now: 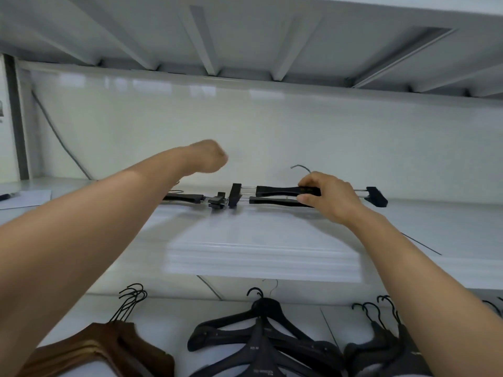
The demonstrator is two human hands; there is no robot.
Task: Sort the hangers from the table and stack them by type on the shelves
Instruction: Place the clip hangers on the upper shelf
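One white stack (264, 257) is lying on the upper shelf (435, 224). Far left of the stack, a paper (25, 199) is resting on the same shelf. Below and left of the stack, on the lower shelf (168, 317), a brown pile (109, 349) of hangers is lying with its hooks pointing toward the stack. Above and left of the stack, the left grip (208, 157) is hovering off the shelf, bent at the wrist. Its fingers are hiding behind the back of the hand, so I cannot tell whether it is released or clenched. Just behind the stack's left corner, one clip hanger (187, 198) is lying flat. Straight below the stack, a black pile (258, 333) is lying. Behind the stack's right half, the right grip (326, 200) is pinching the clip pair (277, 190), two black bars one over the other. Its thumb is sitting in front and its fingers on top. Below and right of the stack, a black heap (386, 341) is lying.
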